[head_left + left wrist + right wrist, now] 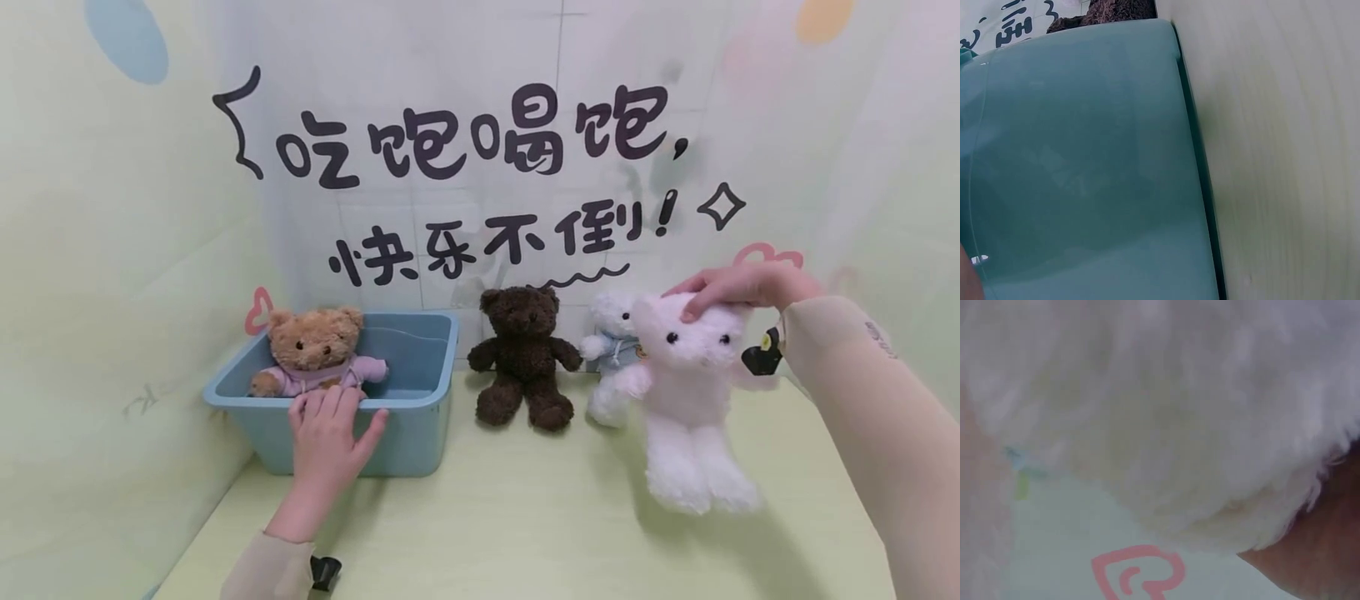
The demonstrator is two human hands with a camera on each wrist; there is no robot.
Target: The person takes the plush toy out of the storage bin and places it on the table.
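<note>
Evidently the work is well short of finished, with one soft toy in the bin and the other three outside it. The right hand grasps a white toy from above by its head, and the toy seems to hang clear of the counter, facing the person. The left hand grips nothing firmly, as far as shows; its fingers lie over the near rim of the blue bin, thumb spread, perhaps to steady it.

Just beyond the left fingers, the tan bear in a pink top sits inside the bin, leaving bare room to its right. Between the hands, farther out, the brown bear sits upright on the counter. Nearer the right hand, behind the raised toy and partly hidden by it, sits a white bear in a blue top. If all belong in the bin, the held toy and these two remain to go in.
</note>
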